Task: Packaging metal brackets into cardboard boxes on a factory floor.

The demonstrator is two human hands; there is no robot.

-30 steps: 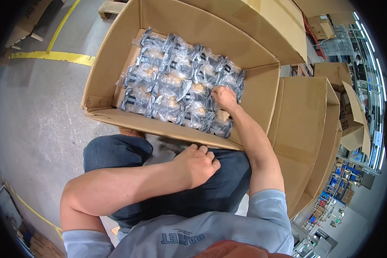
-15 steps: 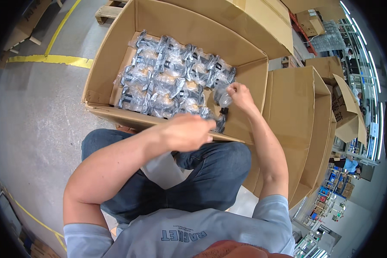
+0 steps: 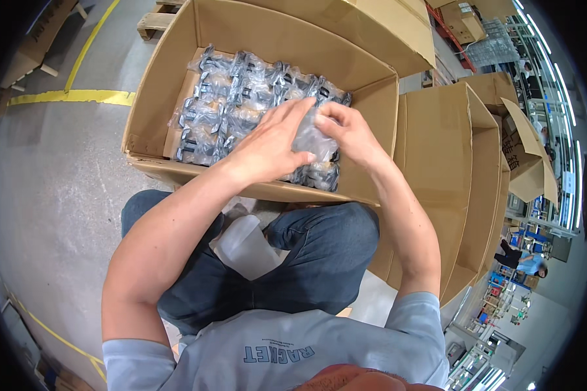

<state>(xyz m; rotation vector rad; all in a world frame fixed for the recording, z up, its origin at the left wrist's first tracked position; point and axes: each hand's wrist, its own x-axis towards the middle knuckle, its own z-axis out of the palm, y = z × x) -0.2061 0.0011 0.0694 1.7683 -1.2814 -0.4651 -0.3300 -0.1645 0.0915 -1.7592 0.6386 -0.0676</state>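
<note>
Rows of black parts in clear plastic bags [image 3: 204,112] lie in a large open cardboard box [image 3: 287,31] in front of me. Over the right-hand rows, my left hand [image 3: 275,142] is open, its fingers stretched out and its thumb apart. It rests against a clear plastic bag [image 3: 314,141] between the hands. My right hand [image 3: 349,130] has its fingers curled and pinches the upper right of that bag. What lies inside the bag is mostly hidden by the hands and the cloudy plastic.
More cardboard boxes [image 3: 437,143] stand close on the right. A wooden pallet [image 3: 155,22] shows beyond the box at upper left. White sheet material [image 3: 246,247] lies between my knees. Yellow tape [image 3: 78,97] marks the floor at left. A person [image 3: 530,264] is far off at right.
My left hand has moved from the box's near edge up and inward over the bags, its fingers opening out. My right hand has shifted slightly up and left, still on clear plastic.
</note>
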